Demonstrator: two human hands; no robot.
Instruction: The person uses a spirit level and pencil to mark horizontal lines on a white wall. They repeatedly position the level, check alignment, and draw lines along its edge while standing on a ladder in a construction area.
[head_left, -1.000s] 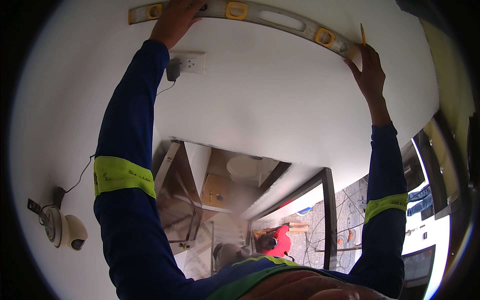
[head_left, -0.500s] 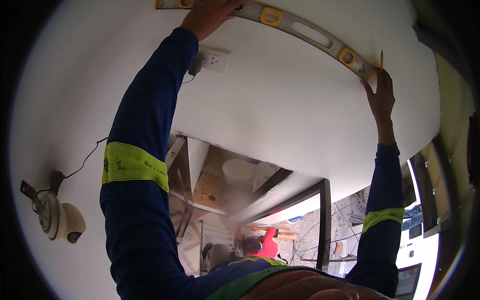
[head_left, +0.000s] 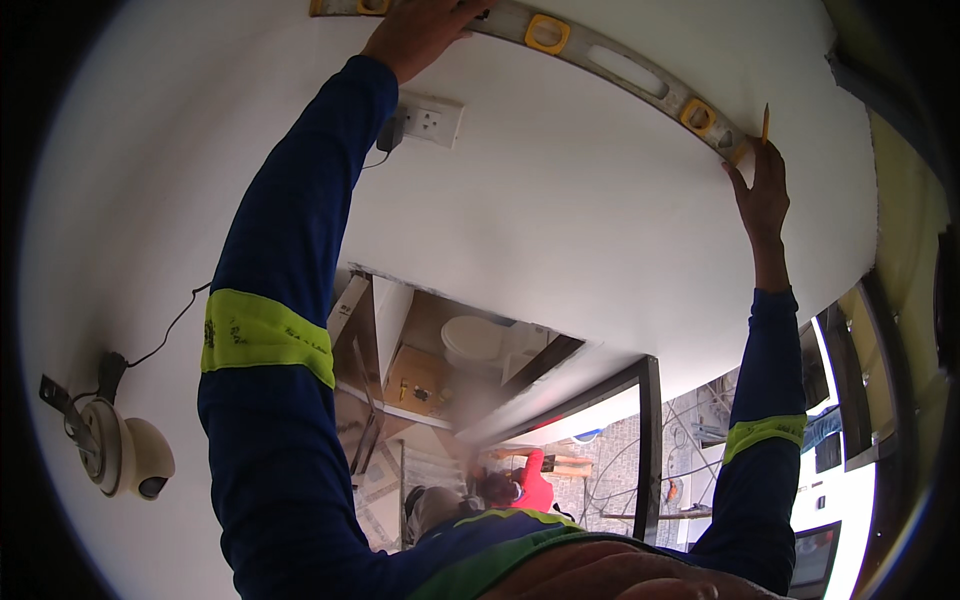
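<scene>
A long grey spirit level [head_left: 577, 48] with yellow-framed vials lies against the white wall, high in view, its shape bent by the lens. Near its left part, my left hand [head_left: 418, 40] is closed over it; some fingertips are cut off by the upper edge. At the level's right end, my right hand [head_left: 763, 195] grips the tip between thumb and fingers. A yellow pencil [head_left: 766, 124] sticks up from the fingers of that same hand. Both arms are raised and stretched out, in blue sleeves with yellow-green bands.
A white wall socket [head_left: 446, 121] with a black plug sits below my left hand. At lower left a white camera [head_left: 102, 445] is mounted on the wall with a cable. Below are a doorway with a toilet [head_left: 478, 340], a dark frame post [head_left: 648, 450] and a person in red [head_left: 535, 485].
Hands, level and pencil keep nearly the same place; the view has shifted very slightly. The person in red below has moved a little.
</scene>
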